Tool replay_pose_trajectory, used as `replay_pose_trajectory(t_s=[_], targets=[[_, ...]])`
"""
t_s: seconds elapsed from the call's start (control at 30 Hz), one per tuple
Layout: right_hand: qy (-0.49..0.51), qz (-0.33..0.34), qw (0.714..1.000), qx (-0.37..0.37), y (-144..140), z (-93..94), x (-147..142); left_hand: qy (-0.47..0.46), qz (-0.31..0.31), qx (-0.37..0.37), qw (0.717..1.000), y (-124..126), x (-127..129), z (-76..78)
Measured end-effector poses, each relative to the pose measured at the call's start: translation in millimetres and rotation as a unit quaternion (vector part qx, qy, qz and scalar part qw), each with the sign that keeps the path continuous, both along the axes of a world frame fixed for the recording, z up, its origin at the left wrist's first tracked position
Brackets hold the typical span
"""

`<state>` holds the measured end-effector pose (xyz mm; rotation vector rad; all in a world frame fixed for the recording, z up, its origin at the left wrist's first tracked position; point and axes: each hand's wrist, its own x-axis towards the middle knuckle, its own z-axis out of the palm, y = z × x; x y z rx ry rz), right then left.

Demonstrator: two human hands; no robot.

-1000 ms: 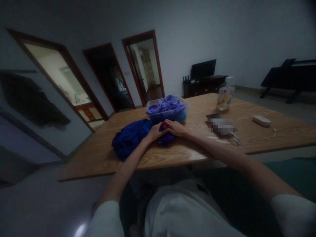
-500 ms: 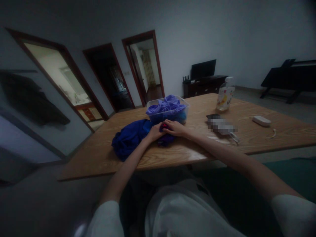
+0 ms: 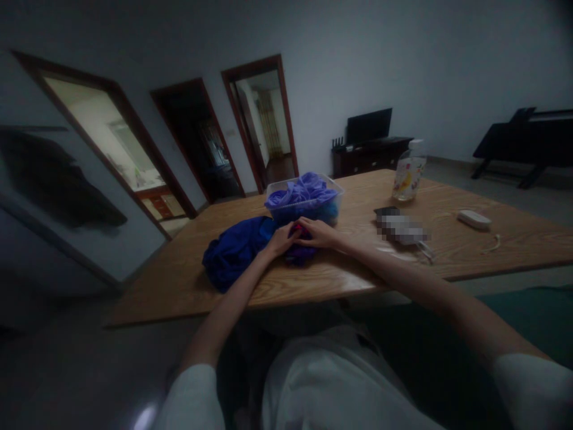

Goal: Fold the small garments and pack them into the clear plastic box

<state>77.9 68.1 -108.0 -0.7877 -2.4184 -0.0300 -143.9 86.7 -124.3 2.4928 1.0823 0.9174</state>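
Observation:
Both hands meet on a small dark purple cloth bundle (image 3: 299, 254) with a spot of red at its top, lying on the wooden table (image 3: 313, 280). My left hand (image 3: 281, 240) grips its left side and my right hand (image 3: 319, 233) covers its right side. A heap of dark blue cloth (image 3: 235, 249) lies just left of the bundle. Right behind the hands stands a clear plastic box (image 3: 305, 200) filled with rolled lilac and blue cloths.
A pump bottle (image 3: 408, 171) stands at the table's far side. A dark flat object (image 3: 398, 226) and a white device with a cable (image 3: 473, 219) lie to the right. Three doorways open in the far wall, and a TV stand (image 3: 371, 152) lies beyond.
The hands stay on the bundle; the fingers have shifted only slightly. Nothing else has moved.

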Motion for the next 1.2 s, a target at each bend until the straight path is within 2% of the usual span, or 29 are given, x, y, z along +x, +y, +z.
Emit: replay_pose_trajectory(t_s=[1.2], targets=[[-0.016, 0.002, 1.000, -0.004, -0.7, 0.1, -0.1, 0.000, 0.004, 0.001, 1.000, 0.3, 0.5, 0.4]])
